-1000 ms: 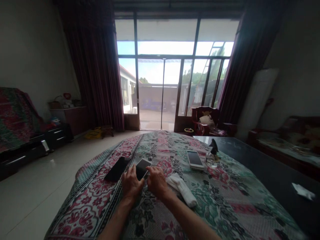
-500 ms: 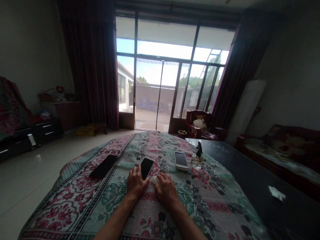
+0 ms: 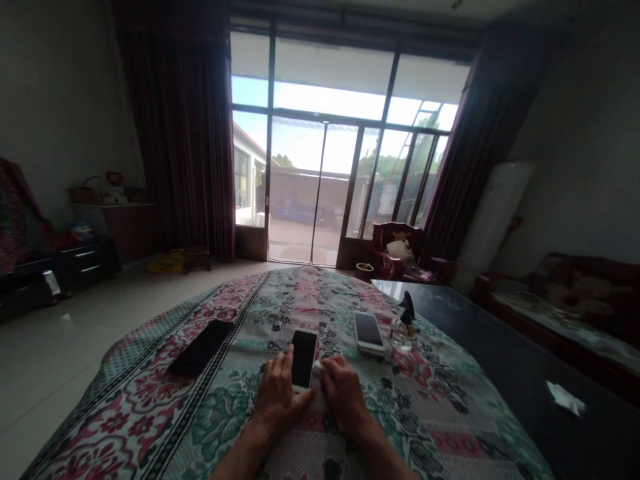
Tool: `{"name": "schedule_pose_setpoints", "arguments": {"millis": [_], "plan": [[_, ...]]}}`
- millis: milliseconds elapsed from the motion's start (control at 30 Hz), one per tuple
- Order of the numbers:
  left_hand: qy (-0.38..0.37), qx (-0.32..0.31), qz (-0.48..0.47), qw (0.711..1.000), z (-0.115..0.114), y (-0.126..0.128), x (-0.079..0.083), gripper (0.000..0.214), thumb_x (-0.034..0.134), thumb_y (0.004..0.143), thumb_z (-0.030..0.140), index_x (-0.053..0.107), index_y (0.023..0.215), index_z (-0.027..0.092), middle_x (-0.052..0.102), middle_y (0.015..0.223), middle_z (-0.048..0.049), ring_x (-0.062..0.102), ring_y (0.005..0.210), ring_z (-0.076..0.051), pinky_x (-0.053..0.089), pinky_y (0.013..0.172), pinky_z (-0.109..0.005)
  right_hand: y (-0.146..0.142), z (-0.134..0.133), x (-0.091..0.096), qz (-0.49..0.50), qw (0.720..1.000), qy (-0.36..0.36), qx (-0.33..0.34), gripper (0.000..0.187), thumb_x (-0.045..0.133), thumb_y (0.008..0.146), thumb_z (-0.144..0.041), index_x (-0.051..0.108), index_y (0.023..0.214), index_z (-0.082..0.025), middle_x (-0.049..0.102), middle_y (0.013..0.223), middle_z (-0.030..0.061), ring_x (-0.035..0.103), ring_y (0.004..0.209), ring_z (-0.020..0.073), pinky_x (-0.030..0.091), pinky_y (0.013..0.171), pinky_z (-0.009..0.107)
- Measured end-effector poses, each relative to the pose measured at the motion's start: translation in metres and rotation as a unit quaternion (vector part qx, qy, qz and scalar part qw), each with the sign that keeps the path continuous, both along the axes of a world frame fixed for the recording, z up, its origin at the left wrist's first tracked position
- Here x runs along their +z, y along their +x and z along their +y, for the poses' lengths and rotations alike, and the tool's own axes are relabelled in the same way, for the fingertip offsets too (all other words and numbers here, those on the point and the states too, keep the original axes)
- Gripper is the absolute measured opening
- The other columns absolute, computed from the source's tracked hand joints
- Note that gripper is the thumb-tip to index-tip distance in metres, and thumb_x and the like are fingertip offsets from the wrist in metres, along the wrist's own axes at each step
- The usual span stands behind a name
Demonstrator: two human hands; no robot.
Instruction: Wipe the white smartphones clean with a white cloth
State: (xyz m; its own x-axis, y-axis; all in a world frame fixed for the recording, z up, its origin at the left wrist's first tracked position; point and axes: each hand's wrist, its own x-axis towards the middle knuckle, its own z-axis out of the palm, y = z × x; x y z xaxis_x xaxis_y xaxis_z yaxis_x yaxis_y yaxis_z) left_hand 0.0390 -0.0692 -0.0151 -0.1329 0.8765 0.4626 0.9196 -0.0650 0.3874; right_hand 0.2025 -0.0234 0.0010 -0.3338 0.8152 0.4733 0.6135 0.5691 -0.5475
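A phone with a dark screen and pale rim [image 3: 303,357] lies lengthwise on the flowered cloth [image 3: 200,407] in front of me. My left hand [image 3: 277,398] grips its left edge and near end, fingers curled on it. My right hand [image 3: 345,395] is closed over a white cloth [image 3: 318,365], of which only a small corner shows beside the phone's right edge. A black phone [image 3: 200,347] lies flat to the left. To the right a white phone [image 3: 369,331] rests next to a small clear bottle with a black spray top [image 3: 403,327].
The flowered cloth covers the near part of a dark glossy table [image 3: 500,347], where a crumpled white scrap [image 3: 565,398] lies at the right. Beyond are a sofa [image 3: 575,300], a red chair [image 3: 400,250], glass doors with dark curtains, and low cabinets on the left.
The phone has turned from slanted to lengthwise and sits closer to me under my left hand. My right hand, beside the white cloth a second ago, now covers it.
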Motion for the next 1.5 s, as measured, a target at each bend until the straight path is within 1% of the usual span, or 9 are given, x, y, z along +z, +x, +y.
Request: {"name": "schedule_pose_setpoints", "arguments": {"millis": [133,267,367,567,900,1033,1300,1400,1500], "plan": [[-0.069,0.012,-0.003,0.998,0.000,0.004,0.008,0.087,0.062,0.065,0.041,0.039,0.141,0.005,0.051,0.137,-0.0185,0.046,0.125,-0.032,0.034,0.106,-0.039,-0.004,0.036,0.009,0.046,0.997,0.017,-0.058,0.018,0.052,0.086,-0.020,0.068,0.095,-0.018,0.064,0.092,0.0070,0.061,0.087,0.0193,0.046,0.081,0.028],[-0.126,0.040,-0.003,0.991,0.006,-0.001,0.006,0.100,0.062,0.061,0.051,0.032,0.144,0.005,0.038,0.149,-0.0191,0.032,0.137,-0.036,0.026,0.111,-0.045,-0.024,0.054,0.017,0.039,0.998,0.021,-0.041,0.019,0.053,0.086,-0.020,0.069,0.095,-0.020,0.064,0.094,0.0060,0.061,0.089,0.0178,0.044,0.081,0.025],[-0.150,0.056,-0.002,0.987,0.011,-0.005,-0.002,0.101,0.062,0.058,0.056,0.037,0.143,0.008,0.029,0.154,-0.0171,0.020,0.142,-0.037,0.022,0.113,-0.048,-0.037,0.055,0.017,-0.006,1.000,0.013,-0.015,0.020,0.050,0.088,-0.019,0.070,0.090,-0.023,0.063,0.093,0.0042,0.060,0.087,0.0158,0.043,0.079,0.023],[-0.147,0.047,-0.016,0.988,0.012,-0.004,-0.009,0.089,0.060,0.061,0.047,0.044,0.139,0.008,0.032,0.152,-0.0163,0.022,0.142,-0.038,0.023,0.113,-0.052,-0.041,0.057,0.014,-0.095,0.994,0.034,0.031,0.022,0.049,0.092,-0.030,0.071,0.087,-0.026,0.062,0.094,0.0026,0.058,0.092,0.0158,0.041,0.080,0.023],[-0.147,0.039,-0.039,0.988,0.013,-0.004,-0.011,0.090,0.061,0.058,0.043,0.043,0.139,0.009,0.032,0.152,-0.0153,0.022,0.142,-0.036,0.022,0.113,-0.053,-0.050,0.098,0.015,-0.093,0.995,0.023,0.014,0.025,0.049,0.092,-0.025,0.071,0.080,-0.023,0.062,0.088,0.0032,0.058,0.086,0.0148,0.041,0.078,0.022],[-0.161,0.042,-0.046,0.985,0.012,-0.003,-0.009,0.092,0.060,0.058,0.044,0.041,0.140,0.008,0.030,0.153,-0.0155,0.019,0.143,-0.036,0.020,0.114,-0.053,-0.051,0.094,0.015,-0.109,0.992,0.055,0.031,0.025,0.048,0.093,-0.024,0.071,0.085,-0.024,0.062,0.091,0.0031,0.056,0.091,0.0158,0.040,0.082,0.024],[-0.137,0.036,-0.059,0.988,0.016,-0.003,-0.016,0.091,0.064,0.056,0.045,0.044,0.139,0.011,0.034,0.152,-0.0151,0.023,0.142,-0.038,0.022,0.113,-0.055,-0.042,0.048,0.024,-0.158,0.972,0.068,0.158,0.021,0.049,0.091,-0.023,0.069,0.088,-0.027,0.060,0.097,0.0017,0.053,0.092,0.0162,0.039,0.085,0.028],[-0.127,0.039,-0.070,0.989,0.017,-0.003,-0.020,0.091,0.065,0.056,0.046,0.045,0.138,0.011,0.034,0.151,-0.0155,0.023,0.142,-0.039,0.021,0.114,-0.055,-0.044,0.052,0.025,-0.172,0.969,0.073,0.163,0.019,0.050,0.090,-0.024,0.069,0.087,-0.026,0.060,0.097,0.0013,0.053,0.091,0.0161,0.039,0.084,0.028],[-0.125,0.043,-0.070,0.989,0.016,-0.002,-0.020,0.089,0.064,0.057,0.045,0.046,0.138,0.013,0.034,0.152,-0.0144,0.024,0.142,-0.037,0.020,0.114,-0.054,-0.052,0.069,0.025,-0.172,0.972,0.077,0.137,0.023,0.048,0.092,-0.026,0.070,0.086,-0.026,0.060,0.094,0.0015,0.054,0.090,0.0156,0.038,0.083,0.027]]}}
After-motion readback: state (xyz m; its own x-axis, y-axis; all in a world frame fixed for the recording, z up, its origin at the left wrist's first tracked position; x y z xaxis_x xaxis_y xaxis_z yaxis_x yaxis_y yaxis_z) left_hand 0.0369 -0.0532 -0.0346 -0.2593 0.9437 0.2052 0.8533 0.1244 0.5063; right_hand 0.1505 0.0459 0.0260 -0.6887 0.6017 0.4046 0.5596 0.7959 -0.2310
